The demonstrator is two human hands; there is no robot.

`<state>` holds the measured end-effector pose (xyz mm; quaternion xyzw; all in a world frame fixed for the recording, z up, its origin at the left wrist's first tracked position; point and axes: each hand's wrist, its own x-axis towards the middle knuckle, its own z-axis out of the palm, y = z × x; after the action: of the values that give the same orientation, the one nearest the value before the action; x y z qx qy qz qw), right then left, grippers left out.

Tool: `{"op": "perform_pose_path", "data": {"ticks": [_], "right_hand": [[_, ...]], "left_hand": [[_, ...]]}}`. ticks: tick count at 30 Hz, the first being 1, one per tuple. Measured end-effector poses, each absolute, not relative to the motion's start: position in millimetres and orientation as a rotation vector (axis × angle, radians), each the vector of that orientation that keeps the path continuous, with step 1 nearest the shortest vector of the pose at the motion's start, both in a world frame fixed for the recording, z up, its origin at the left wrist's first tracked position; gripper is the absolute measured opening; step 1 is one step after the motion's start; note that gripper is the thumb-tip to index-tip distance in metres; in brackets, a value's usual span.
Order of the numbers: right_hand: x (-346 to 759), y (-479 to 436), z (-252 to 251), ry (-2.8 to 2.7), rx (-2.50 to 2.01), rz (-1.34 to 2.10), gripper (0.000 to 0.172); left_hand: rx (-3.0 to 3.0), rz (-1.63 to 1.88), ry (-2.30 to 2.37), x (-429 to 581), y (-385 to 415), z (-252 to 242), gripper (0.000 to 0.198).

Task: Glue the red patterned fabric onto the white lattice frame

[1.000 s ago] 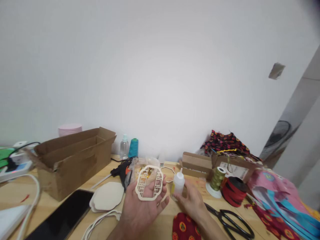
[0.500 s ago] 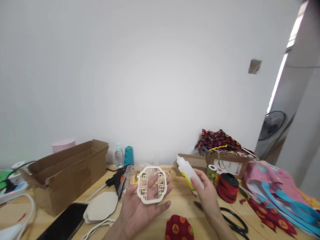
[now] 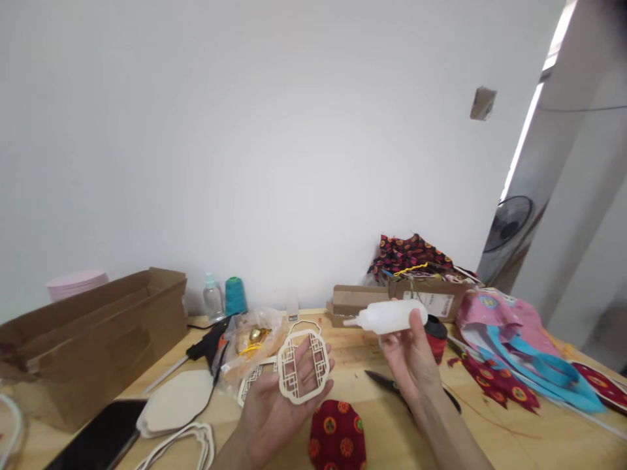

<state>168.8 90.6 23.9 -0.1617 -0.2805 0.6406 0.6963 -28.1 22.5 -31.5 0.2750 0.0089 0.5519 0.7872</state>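
My left hand (image 3: 267,418) holds a pale wooden lattice frame (image 3: 302,329) with a scalloped outline; it lies over the palm and fingers, face toward me. My right hand (image 3: 409,359) grips a white plastic squeeze bottle (image 3: 392,316), tilted nearly level, its thin nozzle pointing left toward the frame without touching it. Between and below my hands lies a rounded dark red patterned fabric piece (image 3: 337,436). Beneath my right wrist, black scissors (image 3: 386,382) are partly covered. Behind my left hand, another lattice frame (image 3: 252,382) rests on the table, partly hidden.
At left stand a long cardboard box (image 3: 98,346), a phone (image 3: 100,437) and stacked pale wooden plates (image 3: 176,401). A glue gun (image 3: 210,343) lies beside a plastic bag (image 3: 262,333). Right are a red ribbon spool (image 3: 437,343), fabric scraps (image 3: 494,378) and blue strap (image 3: 543,369).
My right hand has turned the bottle from a steep tilt to nearly level, nozzle leftward. The lattice frame has tilted a little in my left hand. The whole view has shifted.
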Motion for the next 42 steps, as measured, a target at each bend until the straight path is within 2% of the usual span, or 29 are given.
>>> {"op": "perform_pose_path", "data": {"ticks": [5, 8, 13, 17, 22, 29, 34, 38, 42], "right_hand": [[156, 84, 24, -0.618, -0.351, 1.622, 0.033], [148, 79, 20, -0.639, -0.342, 1.709, 0.027], [147, 78, 17, -0.628, -0.315, 1.706, 0.021], [149, 80, 17, -0.686, -0.357, 1.667, 0.026], [143, 79, 9, -0.821, -0.447, 1.499, 0.027], [151, 82, 4, -0.906, -0.591, 0.985, 0.018], [151, 74, 4, -0.906, -0.684, 0.732, 0.033], [143, 61, 3, -0.988, -0.752, 0.615, 0.037], [138, 54, 4, -1.132, -0.700, 0.730, 0.036]], "left_hand": [[0.594, 1.140, 0.030, -23, 19, -31, 0.050], [0.583, 1.133, 0.011, -25, 19, -30, 0.049], [0.583, 1.162, 0.026, -27, 18, -30, 0.049], [0.544, 1.203, 0.083, -26, 18, -31, 0.048], [0.482, 1.232, 0.172, -23, 18, -27, 0.048], [0.379, 1.216, 0.280, -23, 22, -26, 0.047], [0.333, 1.185, 0.300, -18, 24, -24, 0.050], [0.337, 1.123, 0.330, -13, 21, -23, 0.049], [0.339, 1.079, 0.314, -11, 21, -26, 0.044]]}}
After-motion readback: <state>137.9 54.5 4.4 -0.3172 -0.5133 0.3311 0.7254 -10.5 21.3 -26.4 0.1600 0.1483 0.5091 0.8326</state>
